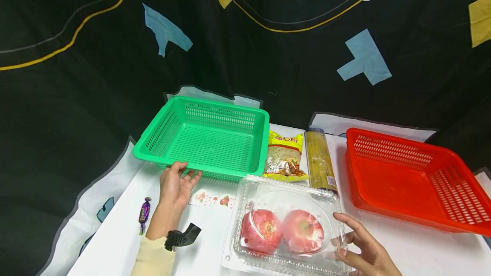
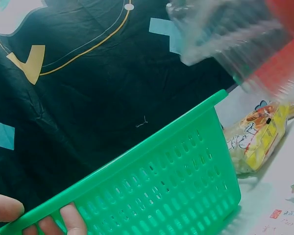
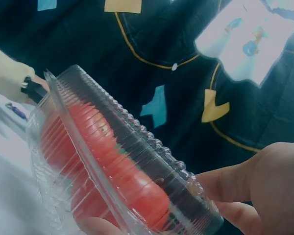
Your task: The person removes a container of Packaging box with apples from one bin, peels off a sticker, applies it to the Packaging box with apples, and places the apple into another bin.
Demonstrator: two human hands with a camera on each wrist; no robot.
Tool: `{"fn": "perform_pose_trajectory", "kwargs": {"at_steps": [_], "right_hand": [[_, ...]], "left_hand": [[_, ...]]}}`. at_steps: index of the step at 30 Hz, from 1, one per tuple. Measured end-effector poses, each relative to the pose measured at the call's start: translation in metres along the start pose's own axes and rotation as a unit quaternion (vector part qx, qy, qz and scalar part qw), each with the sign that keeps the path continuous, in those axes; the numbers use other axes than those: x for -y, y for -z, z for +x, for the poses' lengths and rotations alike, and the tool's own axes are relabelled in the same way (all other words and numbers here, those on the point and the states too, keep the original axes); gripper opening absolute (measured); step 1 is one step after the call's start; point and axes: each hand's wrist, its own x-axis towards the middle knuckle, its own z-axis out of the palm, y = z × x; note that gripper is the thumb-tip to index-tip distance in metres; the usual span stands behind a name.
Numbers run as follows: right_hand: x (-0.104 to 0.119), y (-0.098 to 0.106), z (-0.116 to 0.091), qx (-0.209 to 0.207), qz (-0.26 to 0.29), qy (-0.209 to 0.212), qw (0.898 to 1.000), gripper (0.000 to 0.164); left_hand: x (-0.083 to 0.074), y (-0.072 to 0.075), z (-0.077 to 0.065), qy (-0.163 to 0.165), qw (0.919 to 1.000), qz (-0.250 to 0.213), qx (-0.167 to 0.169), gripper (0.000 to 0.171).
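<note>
My left hand [image 1: 177,186] grips the near rim of a green plastic basket [image 1: 207,169]; in the left wrist view the thumb [image 2: 6,207] lies over the rim and the fingers reach beneath it. Nothing lies inside that basket. With my right hand [image 1: 363,248] I hold the right edge of a clear plastic clamshell box [image 1: 284,197]. Two red apples [image 1: 261,231] show through its lid. The right wrist view has the clamshell box [image 3: 137,122] tilted and raised, fingers on one side and a thumb partly seen below.
A red basket [image 1: 406,178] stands at the right. Between the baskets lie a yellow food packet [image 1: 285,156] and a long pack of noodles [image 1: 320,159]. Left of my forearm is a purple wrapped candy [image 1: 144,214]. A black patterned cloth [image 1: 268,67] hangs behind the table.
</note>
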Motion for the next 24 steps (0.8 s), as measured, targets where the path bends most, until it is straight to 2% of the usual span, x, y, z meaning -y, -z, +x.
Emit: {"fn": "perform_pose_trajectory", "kwargs": {"at_steps": [2,6,10,13,15,17,18,19,20,21,22,24], "right_hand": [[-0.012,-0.004,-0.001,0.019,0.011,0.03,0.999,0.066],[-0.032,-0.009,-0.001,0.06,0.07,0.017,0.996,0.066],[-0.049,-0.012,-0.002,0.082,0.079,0.032,0.993,0.071],[-0.059,-0.016,-0.002,0.077,0.046,0.072,0.993,0.076],[-0.064,-0.016,-0.001,0.078,0.039,0.068,0.994,0.076],[-0.067,-0.016,-0.001,0.074,0.031,0.066,0.995,0.076],[-0.068,-0.016,0.0,0.073,0.035,0.056,0.995,0.076],[-0.069,-0.016,0.0,0.072,0.04,0.044,0.996,0.075],[-0.069,-0.016,0.001,0.072,0.044,0.034,0.996,0.074],[-0.069,-0.016,0.001,0.071,0.047,0.027,0.996,0.074],[-0.069,-0.016,0.001,0.07,0.047,0.024,0.996,0.074],[-0.07,-0.017,0.002,0.063,0.046,0.018,0.997,0.073]], "left_hand": [[0.0,0.0,0.0,-0.004,1.0,0.004,0.004,0.015],[0.001,0.0,-0.001,-0.009,0.9997,0.02,0.012,0.015],[0.003,0.004,0.0,-0.021,0.9972,0.071,0.015,0.015],[0.003,0.009,-0.001,-0.037,0.9878,0.151,0.011,0.015],[0.001,0.012,-0.003,-0.051,0.9742,0.22,0.006,0.018],[0.0,0.015,-0.005,-0.063,0.9541,0.293,0.006,0.028],[0.0,0.017,-0.006,-0.067,0.941,0.332,0.009,0.034],[0.001,0.019,-0.007,-0.073,0.9249,0.373,0.011,0.04],[0.002,0.021,-0.008,-0.08,0.905,0.418,0.016,0.045],[0.004,0.023,-0.009,-0.087,0.8825,0.462,0.022,0.049],[0.006,0.024,-0.01,-0.097,0.8539,0.511,0.029,0.051],[0.011,0.028,-0.012,-0.12,0.791,0.599,0.033,0.051]]}}
